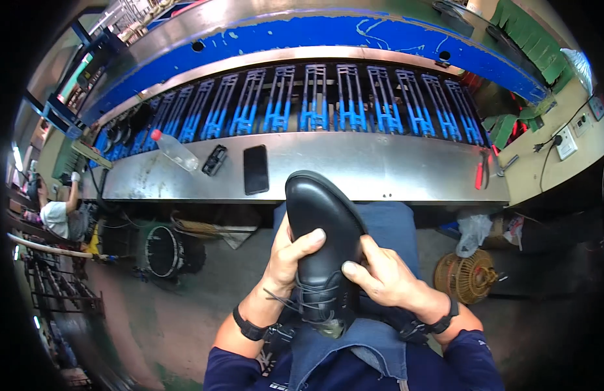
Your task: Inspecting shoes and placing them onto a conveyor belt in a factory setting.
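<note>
A black leather lace-up shoe is held over my lap, toe pointing away from me and laces toward my body. My left hand grips its left side, with the thumb lying across the upper. On the other side my right hand holds the shoe, its thumb pressed on the upper near the laces and its fingers at the sole edge. The fingers under the shoe are hidden. Dark laces are threaded through the eyelets, and a loose end sticks out to the left.
Ahead runs a steel ledge before a conveyor with blue-and-black bars. On the ledge lie a phone, a clear bottle, a small black object and red-handled pliers. A wicker basket-like object stands right; another person works far left.
</note>
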The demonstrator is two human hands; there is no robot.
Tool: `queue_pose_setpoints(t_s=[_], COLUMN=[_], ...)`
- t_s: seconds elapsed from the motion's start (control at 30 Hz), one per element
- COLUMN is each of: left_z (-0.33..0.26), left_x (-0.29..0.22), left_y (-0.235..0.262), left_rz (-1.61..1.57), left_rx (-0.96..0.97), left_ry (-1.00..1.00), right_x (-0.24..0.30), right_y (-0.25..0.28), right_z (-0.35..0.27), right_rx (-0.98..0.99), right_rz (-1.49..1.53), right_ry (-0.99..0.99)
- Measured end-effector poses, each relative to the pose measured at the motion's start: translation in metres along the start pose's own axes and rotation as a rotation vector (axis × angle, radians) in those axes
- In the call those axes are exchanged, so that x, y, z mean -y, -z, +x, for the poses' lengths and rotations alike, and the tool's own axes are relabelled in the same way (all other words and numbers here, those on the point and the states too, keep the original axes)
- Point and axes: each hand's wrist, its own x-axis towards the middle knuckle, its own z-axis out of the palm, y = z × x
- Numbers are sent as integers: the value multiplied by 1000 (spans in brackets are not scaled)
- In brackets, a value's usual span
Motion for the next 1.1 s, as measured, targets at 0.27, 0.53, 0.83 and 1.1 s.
queue_pose_setpoints(t_s=[0.27,0.53,0.83,1.1], left_z=[-5,-1,-5,-13], left_x=[38,58,63,67], left_y=[33,14,2,7], left_rz=[-404,-328,-256,-229], left_rx=[32,139,84,19], left_ry=[302,366,366,332], right_x=[1,2,-12,-20], right_y=[43,66,58,37], right_z=[34,39,20,-3], right_rx=[-179,119,6,-96], right_rz=[-203,-141,-261,-263], right_ry=[324,356,514,491])
